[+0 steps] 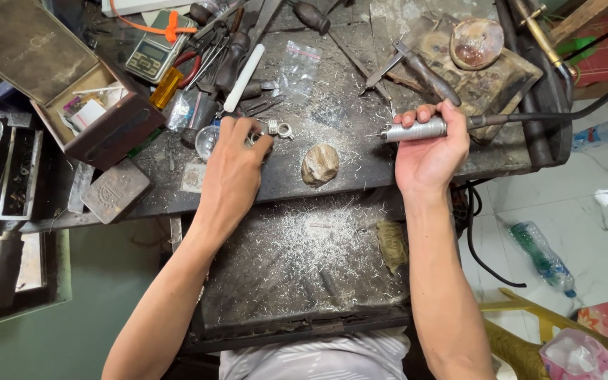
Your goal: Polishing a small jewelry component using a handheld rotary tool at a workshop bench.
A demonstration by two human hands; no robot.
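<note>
While both forearms reach up from the lower edge of the frame, the left hand (233, 165) rests at centre-left on the dark, scuffed metal workbench (360, 165), its fingers curled narrowly around small silver-coloured metal rings (279, 129) — some peek out just right of the fingertips; how many lie inside the grasp cannot be told. The right hand (432, 151), at centre-right, is wrapped firmly around a ribbed silver rotary handpiece (414, 130) held nearly horizontal, its fine tip pointing left toward the rings but well apart from them; a black flexible shaft (529, 117) leads off from its rear toward the upper right. Between the two hands, slightly lower, sits a rounded beige lump (320, 164) on the bench surface. Pale metal filings (318, 236) dust the bench and the dark pull-out tray (262, 295) below centre — a small tan brush (391, 243) lies at the tray's right side. An open brown box (89, 112) occupies the upper left, with a small digital scale (155, 49) above it and a white rod (243, 77) beside assorted hand tools. A clear plastic bottle (543, 257) lies on the tiled floor at right.
</note>
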